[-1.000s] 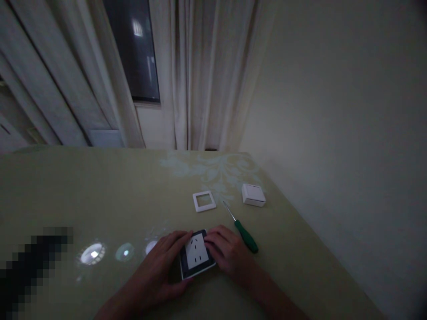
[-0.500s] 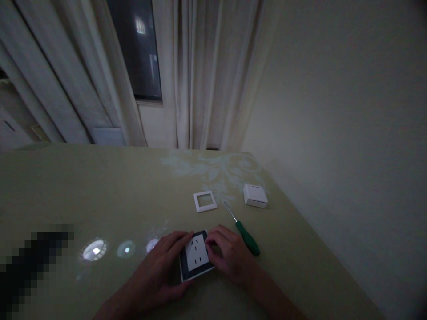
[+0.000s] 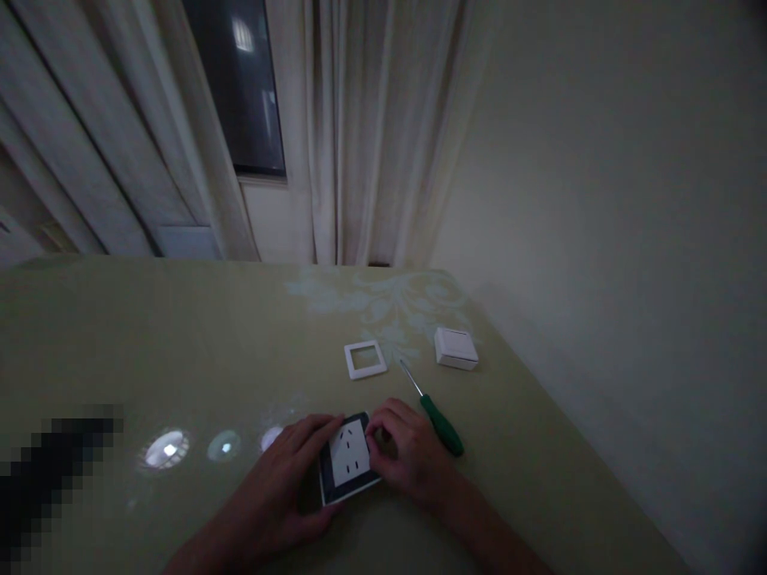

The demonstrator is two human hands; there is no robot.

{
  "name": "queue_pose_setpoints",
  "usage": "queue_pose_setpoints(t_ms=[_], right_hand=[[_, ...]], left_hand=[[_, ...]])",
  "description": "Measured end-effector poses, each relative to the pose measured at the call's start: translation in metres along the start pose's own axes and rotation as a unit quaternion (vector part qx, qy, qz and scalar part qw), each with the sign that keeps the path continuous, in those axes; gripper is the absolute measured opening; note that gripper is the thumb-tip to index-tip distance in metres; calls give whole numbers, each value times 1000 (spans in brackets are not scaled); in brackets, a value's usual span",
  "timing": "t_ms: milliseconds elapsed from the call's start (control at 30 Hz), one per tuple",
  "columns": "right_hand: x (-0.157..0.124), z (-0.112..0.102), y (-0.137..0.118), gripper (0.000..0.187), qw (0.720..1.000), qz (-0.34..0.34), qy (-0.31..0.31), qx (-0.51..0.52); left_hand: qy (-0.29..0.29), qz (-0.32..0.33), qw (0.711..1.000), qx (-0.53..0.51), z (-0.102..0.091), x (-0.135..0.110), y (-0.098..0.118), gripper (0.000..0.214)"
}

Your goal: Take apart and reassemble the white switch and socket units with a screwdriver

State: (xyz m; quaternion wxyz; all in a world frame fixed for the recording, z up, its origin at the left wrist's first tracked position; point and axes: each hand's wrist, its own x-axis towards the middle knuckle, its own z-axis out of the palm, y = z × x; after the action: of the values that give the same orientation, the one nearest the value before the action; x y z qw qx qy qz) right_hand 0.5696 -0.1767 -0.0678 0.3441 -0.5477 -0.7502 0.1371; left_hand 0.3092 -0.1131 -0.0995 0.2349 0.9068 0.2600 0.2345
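Right hand (image 3: 407, 447): since a second ago, fingers have curled in and thumb has drawn near forefinger at the right edge of the socket panel (image 3: 349, 455) — judged finer fingertip work; cannot tell whether anything is pinched. Left hand (image 3: 288, 471) grips the panel's left side. Panel sits between both hands — green screwdriver (image 3: 440, 423) just beyond the right.

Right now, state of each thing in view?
Five-slot power socket: face up, slots empty
Left hand: holding socket's left side
Right hand: fingertips at socket's right edge, grip unclear
Green-handled screwdriver: lying unheld
White square frame: flat, centre open
White square box: unheld
Curtains: parted at window
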Motion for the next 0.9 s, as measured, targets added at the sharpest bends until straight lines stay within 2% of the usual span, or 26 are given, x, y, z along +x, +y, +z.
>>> queue_pose_setpoints(t_ms=[300,567,733,800,900], right_hand=[[-1,-3,-1,19,1000,5,-9,21],[1,-7,-8,16,997,51,-14,53],[4,-7,-10,18,980,163,-13,117],[4,-14,-5,15,979,183,8,92],[0,-33,10,9,978,198,63,-28]], left_hand=[[-17,-3,1000,2,1,-2,-4,100],[-1,7,1000,-3,3,-2,-7,99],[-2,-15,1000,-7,5,-4,-8,98],[-9,-21,1000,-7,3,-5,-8,99],[-14,-35,999,7,-1,-6,-9,99]])
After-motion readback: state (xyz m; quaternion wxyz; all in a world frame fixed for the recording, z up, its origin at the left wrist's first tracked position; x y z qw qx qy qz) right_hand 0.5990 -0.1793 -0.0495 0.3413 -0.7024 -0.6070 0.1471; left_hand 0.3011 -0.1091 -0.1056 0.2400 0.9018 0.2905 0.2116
